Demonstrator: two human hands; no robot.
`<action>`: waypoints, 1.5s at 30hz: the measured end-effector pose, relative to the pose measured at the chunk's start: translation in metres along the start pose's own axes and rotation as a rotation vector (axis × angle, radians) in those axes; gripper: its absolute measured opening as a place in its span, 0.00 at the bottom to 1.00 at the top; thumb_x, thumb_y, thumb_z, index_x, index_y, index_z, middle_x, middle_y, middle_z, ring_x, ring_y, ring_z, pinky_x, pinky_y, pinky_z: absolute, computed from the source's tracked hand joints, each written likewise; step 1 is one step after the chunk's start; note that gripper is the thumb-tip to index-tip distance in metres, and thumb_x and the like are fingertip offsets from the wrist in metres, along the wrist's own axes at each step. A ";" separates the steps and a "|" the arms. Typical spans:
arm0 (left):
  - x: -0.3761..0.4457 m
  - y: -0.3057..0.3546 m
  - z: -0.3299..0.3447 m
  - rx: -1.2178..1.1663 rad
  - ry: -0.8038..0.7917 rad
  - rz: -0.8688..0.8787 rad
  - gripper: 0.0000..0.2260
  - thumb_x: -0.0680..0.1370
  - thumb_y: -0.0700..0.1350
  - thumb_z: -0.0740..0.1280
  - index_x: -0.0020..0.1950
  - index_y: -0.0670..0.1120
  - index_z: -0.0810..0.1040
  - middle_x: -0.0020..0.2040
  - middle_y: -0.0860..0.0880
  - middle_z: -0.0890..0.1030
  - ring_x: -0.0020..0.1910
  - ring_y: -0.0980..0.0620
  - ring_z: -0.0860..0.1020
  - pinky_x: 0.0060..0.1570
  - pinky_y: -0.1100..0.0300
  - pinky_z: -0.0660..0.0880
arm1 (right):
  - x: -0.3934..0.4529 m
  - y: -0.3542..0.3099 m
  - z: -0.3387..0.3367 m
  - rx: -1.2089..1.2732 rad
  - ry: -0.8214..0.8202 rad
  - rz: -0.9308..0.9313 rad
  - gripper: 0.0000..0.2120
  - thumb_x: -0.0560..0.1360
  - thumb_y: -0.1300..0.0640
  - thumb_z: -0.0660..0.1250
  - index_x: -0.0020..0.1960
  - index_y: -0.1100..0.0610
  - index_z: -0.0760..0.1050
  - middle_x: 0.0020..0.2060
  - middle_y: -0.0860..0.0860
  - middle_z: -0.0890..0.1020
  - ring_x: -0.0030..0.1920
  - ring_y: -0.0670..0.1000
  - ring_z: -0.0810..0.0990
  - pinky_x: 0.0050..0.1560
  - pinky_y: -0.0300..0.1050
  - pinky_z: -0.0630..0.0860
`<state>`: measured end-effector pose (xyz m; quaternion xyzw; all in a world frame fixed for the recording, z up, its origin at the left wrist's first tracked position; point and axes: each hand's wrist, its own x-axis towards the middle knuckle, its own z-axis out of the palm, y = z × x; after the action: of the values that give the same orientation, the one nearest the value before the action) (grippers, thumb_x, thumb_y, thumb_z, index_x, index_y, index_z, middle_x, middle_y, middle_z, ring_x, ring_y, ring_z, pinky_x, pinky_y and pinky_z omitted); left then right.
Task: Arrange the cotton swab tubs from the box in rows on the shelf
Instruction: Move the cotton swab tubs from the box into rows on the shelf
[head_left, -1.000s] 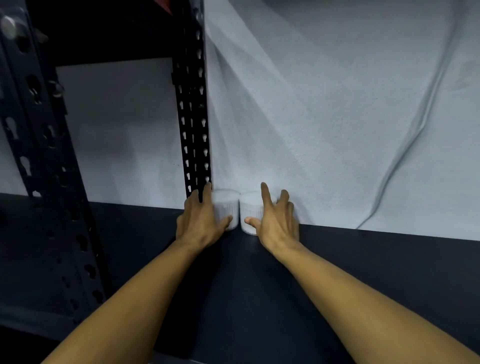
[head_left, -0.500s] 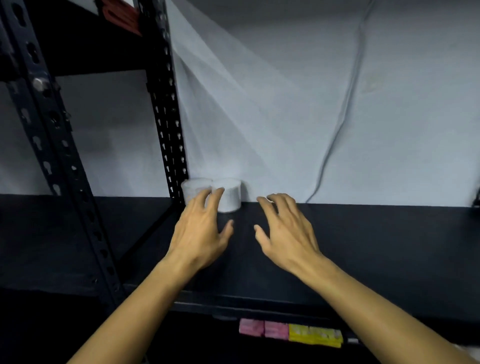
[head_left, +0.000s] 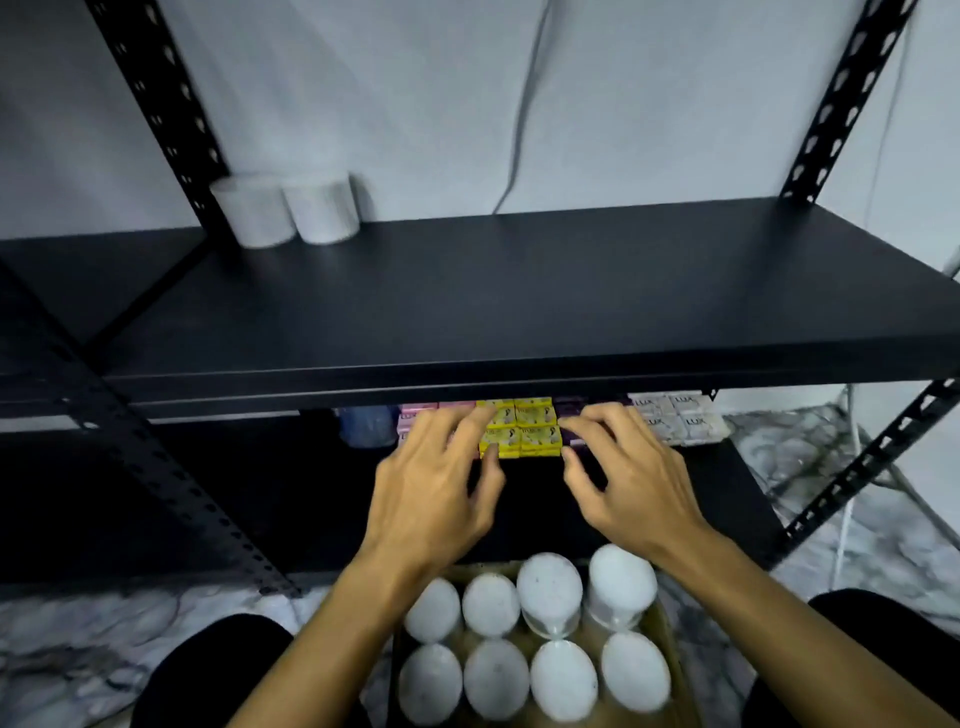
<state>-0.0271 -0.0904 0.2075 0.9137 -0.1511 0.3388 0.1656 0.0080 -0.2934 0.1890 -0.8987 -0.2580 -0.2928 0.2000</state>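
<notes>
Two white cotton swab tubs (head_left: 288, 210) stand side by side at the back left of the black shelf (head_left: 519, 301), against the wall. A cardboard box (head_left: 660, 618) on my lap holds several white-lidded tubs (head_left: 540, 644) in two rows. My left hand (head_left: 436, 488) and my right hand (head_left: 623, 478) hover above the box's far edge, below the shelf's front lip. Both hands hold nothing, and their fingers are spread and slightly curled.
Black perforated uprights (head_left: 161, 104) frame the shelf left and right. On the lower shelf sit pink, yellow (head_left: 524, 426), purple and white soap packs and a blue item (head_left: 366, 426). A cable (head_left: 524, 114) hangs down the wall. Marble floor lies around.
Both hands let go of the two tubs at the back of the shelf and drew back toward me and down to the box. My view dropped and pulled back.
</notes>
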 end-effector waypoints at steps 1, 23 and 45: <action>-0.009 0.003 0.015 -0.013 -0.069 -0.012 0.17 0.76 0.49 0.64 0.63 0.47 0.76 0.55 0.50 0.78 0.52 0.50 0.77 0.32 0.56 0.78 | -0.013 0.010 0.007 0.001 -0.053 0.035 0.14 0.74 0.52 0.62 0.57 0.54 0.76 0.49 0.50 0.76 0.49 0.49 0.75 0.34 0.38 0.71; -0.152 0.029 0.231 -0.082 -0.871 -0.560 0.44 0.70 0.68 0.65 0.78 0.53 0.46 0.79 0.45 0.42 0.77 0.44 0.53 0.63 0.56 0.71 | -0.179 0.105 0.146 -0.015 -0.790 0.633 0.40 0.70 0.41 0.68 0.74 0.53 0.54 0.75 0.58 0.50 0.73 0.59 0.56 0.68 0.48 0.64; -0.178 0.026 0.244 -0.243 -0.730 -0.629 0.34 0.76 0.60 0.66 0.77 0.51 0.56 0.78 0.43 0.49 0.74 0.45 0.61 0.66 0.61 0.68 | -0.205 0.103 0.158 0.175 -0.574 0.687 0.33 0.69 0.34 0.57 0.64 0.55 0.73 0.71 0.61 0.63 0.71 0.61 0.63 0.63 0.43 0.61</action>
<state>-0.0268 -0.1832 -0.0809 0.9482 0.0455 -0.0897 0.3014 -0.0077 -0.3646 -0.0801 -0.9567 -0.0139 0.0745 0.2811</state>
